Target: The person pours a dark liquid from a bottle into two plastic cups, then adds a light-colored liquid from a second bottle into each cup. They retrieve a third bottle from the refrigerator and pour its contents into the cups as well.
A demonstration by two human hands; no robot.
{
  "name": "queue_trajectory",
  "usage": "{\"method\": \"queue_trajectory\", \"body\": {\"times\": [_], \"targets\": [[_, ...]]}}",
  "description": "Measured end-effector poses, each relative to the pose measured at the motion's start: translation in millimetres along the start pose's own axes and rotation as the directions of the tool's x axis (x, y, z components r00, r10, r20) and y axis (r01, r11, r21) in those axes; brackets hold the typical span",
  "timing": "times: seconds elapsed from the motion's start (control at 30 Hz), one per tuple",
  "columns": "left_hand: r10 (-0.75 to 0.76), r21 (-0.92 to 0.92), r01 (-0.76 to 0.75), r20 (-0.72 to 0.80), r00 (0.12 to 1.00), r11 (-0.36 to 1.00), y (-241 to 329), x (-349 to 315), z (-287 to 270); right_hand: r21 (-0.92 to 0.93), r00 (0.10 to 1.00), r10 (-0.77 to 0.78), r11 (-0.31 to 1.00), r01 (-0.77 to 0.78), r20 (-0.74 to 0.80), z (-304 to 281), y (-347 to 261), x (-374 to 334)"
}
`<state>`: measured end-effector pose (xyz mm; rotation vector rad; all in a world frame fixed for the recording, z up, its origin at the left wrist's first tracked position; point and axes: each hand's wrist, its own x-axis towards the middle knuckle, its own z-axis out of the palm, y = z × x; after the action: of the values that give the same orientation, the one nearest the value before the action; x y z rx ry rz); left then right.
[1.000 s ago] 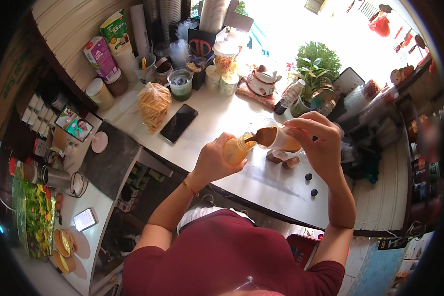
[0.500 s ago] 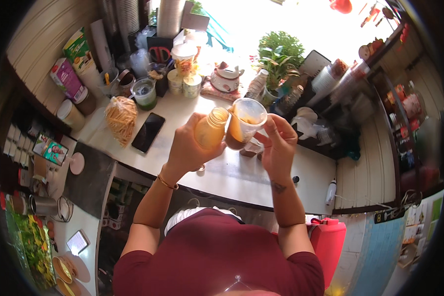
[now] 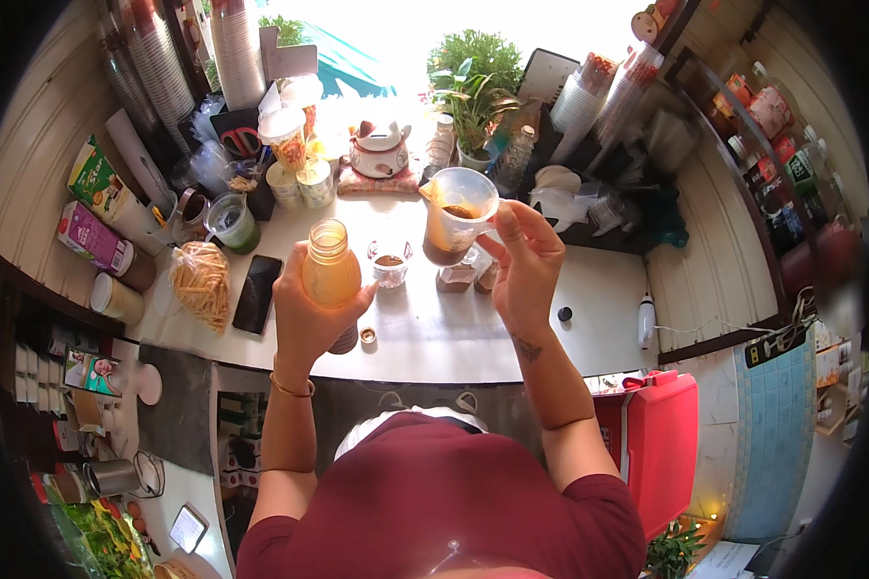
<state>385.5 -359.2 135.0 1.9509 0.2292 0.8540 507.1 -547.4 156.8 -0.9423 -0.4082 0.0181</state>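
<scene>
My left hand (image 3: 297,314) is wrapped round a clear bottle (image 3: 328,270) with an open neck and amber liquid inside, held upright above the counter. By its handle, my right hand (image 3: 529,256) grips a clear plastic measuring jug (image 3: 461,214) with dark brown liquid at the bottom and brown smears on its wall. The two vessels are apart. Between them stands a small clear cup (image 3: 389,270) with something brown in it. Behind the jug, partly hidden, are small clear containers with brown contents (image 3: 456,277). A small round cap (image 3: 368,335) lies near the bottle.
A bag of tan sticks (image 3: 200,285), a black phone (image 3: 257,294) and a jug of green liquid (image 3: 233,224) stand to the left. Stacked cups (image 3: 589,92), plants (image 3: 473,96) and a white pot (image 3: 378,151) line the back. A dark cap (image 3: 565,314) and white bottle (image 3: 646,320) sit right.
The bottle and jug, close together before, have moved apart: my left hand went left and down with the bottle. The jug is now more upright. The whole view has shifted too.
</scene>
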Motion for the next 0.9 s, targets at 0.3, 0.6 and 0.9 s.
{"method": "queue_trajectory", "body": {"times": [0.3, 0.6, 0.9], "targets": [[0.296, 0.330, -0.345, 0.191, 0.936, 0.879, 69, 54, -22, -0.062, 0.993, -0.040, 0.998, 0.033, -0.109, -9, -3, -6], [0.249, 0.605, -0.519, 0.476, 0.844, 0.604, 104, 89, -17, -0.051, 0.985, -0.105, 0.994, 0.099, -0.137, -15, -3, -6], [0.200, 0.595, -0.651, 0.646, 0.736, 0.471, 119, 100, -6, -0.061, 0.981, -0.143, 0.989, 0.136, -0.130, -20, -5, -5]]}}
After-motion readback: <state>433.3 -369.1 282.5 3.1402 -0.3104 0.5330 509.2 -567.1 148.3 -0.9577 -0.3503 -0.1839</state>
